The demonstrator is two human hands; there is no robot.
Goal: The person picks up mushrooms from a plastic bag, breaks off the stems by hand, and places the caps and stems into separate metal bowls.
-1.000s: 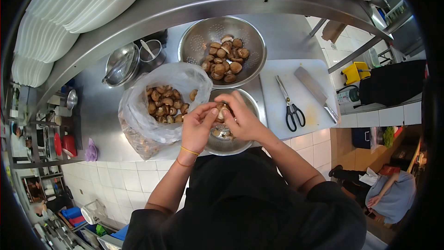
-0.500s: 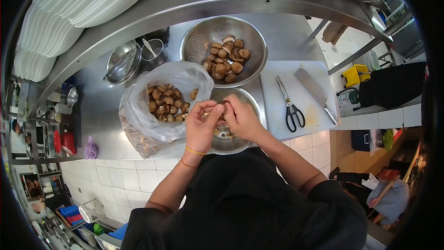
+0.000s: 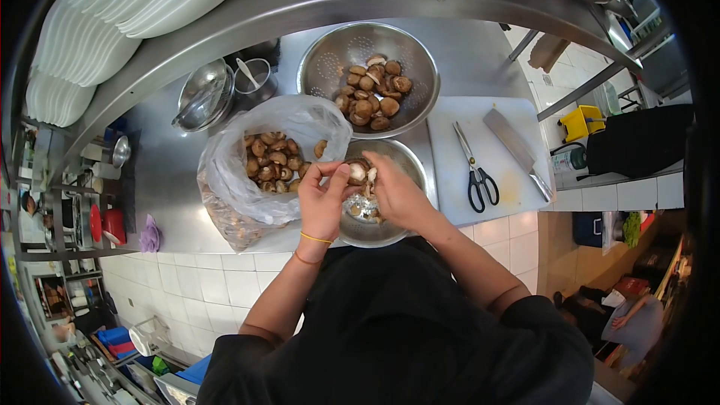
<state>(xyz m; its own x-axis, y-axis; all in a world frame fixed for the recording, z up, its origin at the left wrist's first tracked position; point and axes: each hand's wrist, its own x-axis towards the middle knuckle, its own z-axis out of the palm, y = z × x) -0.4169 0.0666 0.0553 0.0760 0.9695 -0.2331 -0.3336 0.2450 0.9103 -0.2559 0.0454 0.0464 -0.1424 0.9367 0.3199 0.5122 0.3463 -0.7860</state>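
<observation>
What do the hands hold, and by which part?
The left hand pinches a mushroom by its cap's edge. The right hand seems to hold a pale stem; exactly where is unclear.

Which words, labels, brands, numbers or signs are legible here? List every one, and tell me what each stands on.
None can be read.
Pale label on the green container at the right: too small and blurred to read.
Knife, scissors, colander and plastic bag: no writing that I can make out.
</observation>
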